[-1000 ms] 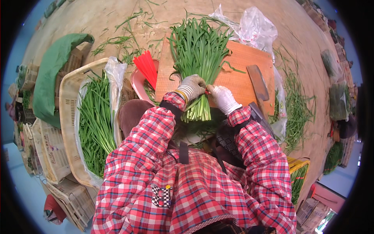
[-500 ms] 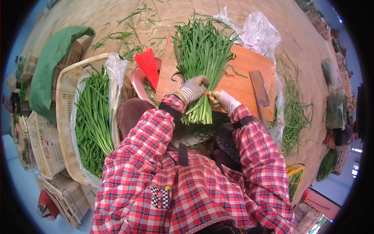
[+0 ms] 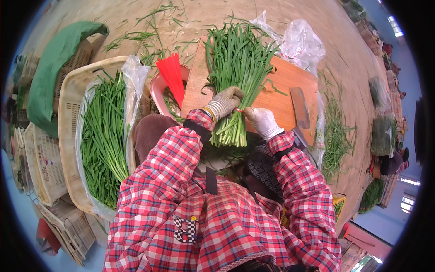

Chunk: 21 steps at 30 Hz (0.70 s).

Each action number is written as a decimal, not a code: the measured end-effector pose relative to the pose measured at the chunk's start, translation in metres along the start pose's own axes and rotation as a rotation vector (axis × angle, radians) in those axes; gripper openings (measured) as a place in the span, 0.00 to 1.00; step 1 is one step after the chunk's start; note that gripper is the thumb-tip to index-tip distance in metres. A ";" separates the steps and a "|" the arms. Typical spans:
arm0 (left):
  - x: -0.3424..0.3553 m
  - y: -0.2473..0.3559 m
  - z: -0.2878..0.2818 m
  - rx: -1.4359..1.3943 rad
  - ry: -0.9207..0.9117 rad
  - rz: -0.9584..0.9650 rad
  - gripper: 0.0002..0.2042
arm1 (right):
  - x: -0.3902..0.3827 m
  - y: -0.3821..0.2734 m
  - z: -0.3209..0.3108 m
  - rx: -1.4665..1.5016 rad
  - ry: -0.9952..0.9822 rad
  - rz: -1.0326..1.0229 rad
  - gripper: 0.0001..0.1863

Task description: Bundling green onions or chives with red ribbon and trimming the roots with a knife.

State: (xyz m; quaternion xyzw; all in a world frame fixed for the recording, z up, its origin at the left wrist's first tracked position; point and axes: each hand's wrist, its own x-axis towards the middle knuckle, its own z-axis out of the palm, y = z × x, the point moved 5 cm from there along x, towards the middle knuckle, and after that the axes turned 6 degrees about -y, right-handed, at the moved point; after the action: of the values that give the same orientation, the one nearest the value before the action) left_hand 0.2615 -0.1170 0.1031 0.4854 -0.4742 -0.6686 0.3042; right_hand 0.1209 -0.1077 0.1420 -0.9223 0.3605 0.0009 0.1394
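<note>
A thick bunch of green chives (image 3: pixel 238 63) lies over a wooden board (image 3: pixel 282 109), leaves pointing away and pale cut ends towards me. My left hand (image 3: pixel 225 102), in a striped glove, is closed around the bunch just above those ends. A narrow red tie (image 3: pixel 239 110) crosses the stems right below it. My right hand (image 3: pixel 263 121), in a pale glove, is closed with its fingertips at the right end of this tie. The hand's back hides exactly how the fingers pinch it. On the board's right side rests a flat blade (image 3: pixel 300 108).
Left of me stands a plastic-lined cream crate (image 3: pixel 70 99) full of loose chives (image 3: pixel 104 140). Flat red strips (image 3: pixel 171 75) fan out of a pink basin (image 3: pixel 156 88) beside the board. A clear plastic bag (image 3: pixel 302 43) sits behind it, and chive scraps (image 3: pixel 336 136) litter the floor.
My right hand has turned and its knuckles have shifted slightly right and down, fingertips still at the red tie. My left hand keeps its grip on the chives. The view has shifted a little.
</note>
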 end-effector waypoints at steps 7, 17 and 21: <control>-0.010 0.004 -0.022 -0.353 -0.012 0.071 0.13 | 0.007 0.032 0.016 0.245 0.151 0.451 0.16; -0.014 -0.065 -0.040 -0.544 0.183 -0.415 0.23 | -0.006 0.055 0.076 1.551 -0.012 0.816 0.21; -0.020 -0.041 -0.021 -0.412 -0.035 -0.360 0.27 | -0.010 0.054 0.081 1.630 -0.176 0.819 0.18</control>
State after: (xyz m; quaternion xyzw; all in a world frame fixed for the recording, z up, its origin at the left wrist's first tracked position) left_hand 0.2906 -0.0921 0.0707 0.4782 -0.2392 -0.8026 0.2645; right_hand 0.0854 -0.1177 0.0517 -0.3351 0.5364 -0.1343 0.7629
